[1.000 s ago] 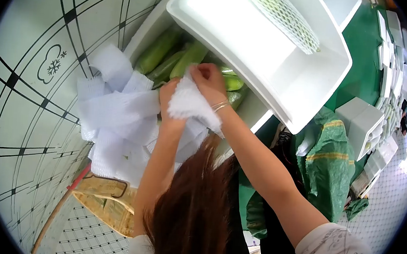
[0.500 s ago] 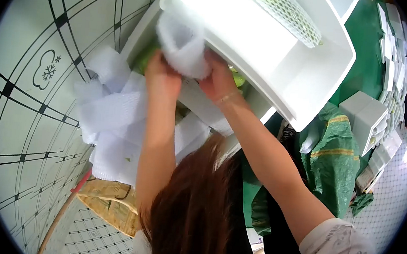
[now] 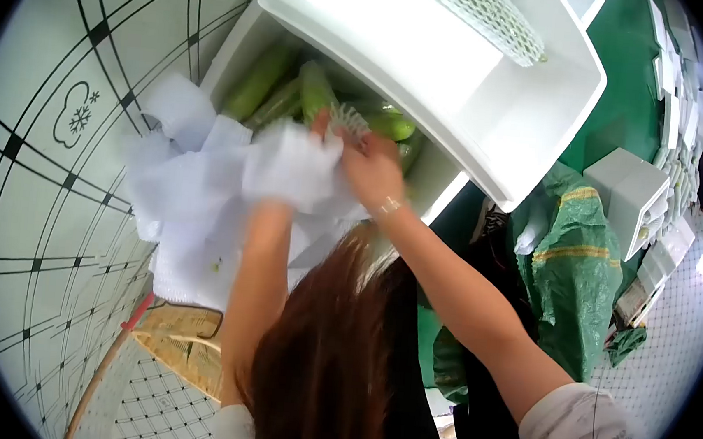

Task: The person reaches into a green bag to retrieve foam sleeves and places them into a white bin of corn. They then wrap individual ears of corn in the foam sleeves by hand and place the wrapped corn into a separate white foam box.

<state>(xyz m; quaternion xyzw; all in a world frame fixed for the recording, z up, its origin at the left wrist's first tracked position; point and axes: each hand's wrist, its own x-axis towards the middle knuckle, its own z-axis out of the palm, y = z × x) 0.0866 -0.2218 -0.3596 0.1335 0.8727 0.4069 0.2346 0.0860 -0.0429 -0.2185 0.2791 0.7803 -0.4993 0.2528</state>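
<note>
White foam netting (image 3: 294, 165), smeared by motion, covers most of my left hand (image 3: 320, 125); only fingertips show, near the end of a green vegetable (image 3: 317, 93). My right hand (image 3: 373, 170) is closed on that vegetable's white net sleeve (image 3: 349, 120). More long green vegetables (image 3: 261, 84) lie in the lower white box (image 3: 231, 53) beneath and around my hands. Overhead, a white tray (image 3: 529, 163) holds one vegetable in a net sleeve (image 3: 491, 14). A pile of white foam sleeves (image 3: 196, 199) spreads to the left of my hands.
A patterned wall (image 3: 48, 187) runs along the left. A yellow basket (image 3: 181, 342) stands below the foam pile, beside a wooden stick (image 3: 99, 381). To the right are a green woven sack (image 3: 578, 279), a white foam box (image 3: 630, 192) and stacked white boxes (image 3: 673, 121).
The white foam roll between my hands has come down and left with my left hand. A green vegetable with a net sleeve at its end now shows at my fingers.
</note>
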